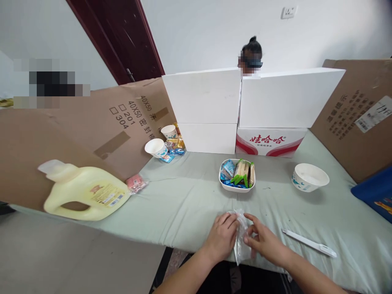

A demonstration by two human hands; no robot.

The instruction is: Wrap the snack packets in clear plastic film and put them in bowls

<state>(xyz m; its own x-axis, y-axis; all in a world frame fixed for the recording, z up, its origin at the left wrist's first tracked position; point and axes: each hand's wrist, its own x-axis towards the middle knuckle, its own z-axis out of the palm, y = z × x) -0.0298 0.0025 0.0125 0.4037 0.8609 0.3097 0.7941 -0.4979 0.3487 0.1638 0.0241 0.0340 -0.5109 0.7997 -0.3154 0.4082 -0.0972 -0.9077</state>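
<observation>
A crinkled clear plastic bag (243,245) lies at the near edge of the cloth-covered table, between my two hands. My left hand (223,234) has its curled fingers closed on the bag's left side. On the other side, my right hand (262,239) pinches the bag with bent fingers, its index finger stretched toward the top. What the bag contains, if anything, I cannot make out. Just beyond the hands stands a white bowl (237,189) filled with blue packets (228,168) and green-ended wrapped sticks (242,171).
A white folding knife-like tool (309,243) and a paper bowl (310,178) are at right. Leftward are a yellow jug (85,192), a pink packet (136,183) and paper cups (156,148). White boxes (208,98) and cardboard (92,122) wall the table; a person's head shows behind.
</observation>
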